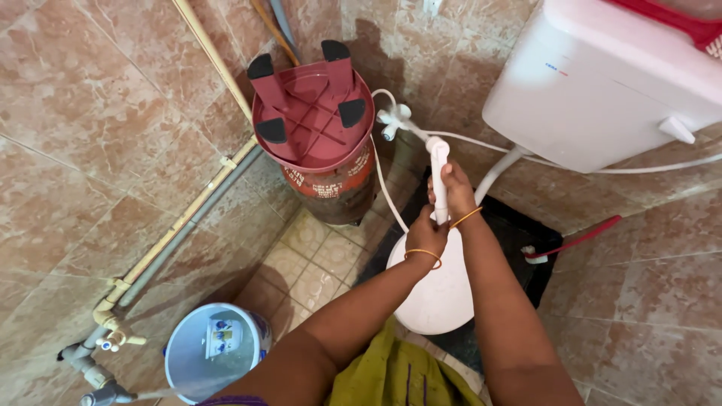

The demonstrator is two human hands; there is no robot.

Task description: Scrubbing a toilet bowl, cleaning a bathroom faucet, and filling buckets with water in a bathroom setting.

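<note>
Both my hands grip a white hand-held spray nozzle [438,154] on a thin white hose [383,188], held upright over a white toilet bowl [444,293]. My left hand [426,234] is wrapped around the lower part of the handle. My right hand [453,189] holds it just above, near the head. Each wrist carries a thin gold bangle. The hose runs up to a small white wall tap [392,119].
A white cistern [602,83] hangs at the upper right. An upturned maroon stool sits on a drum [320,120] in the corner. A light blue bucket [214,346] stands under a tap [105,342] at the lower left. Pipes run along the tiled wall.
</note>
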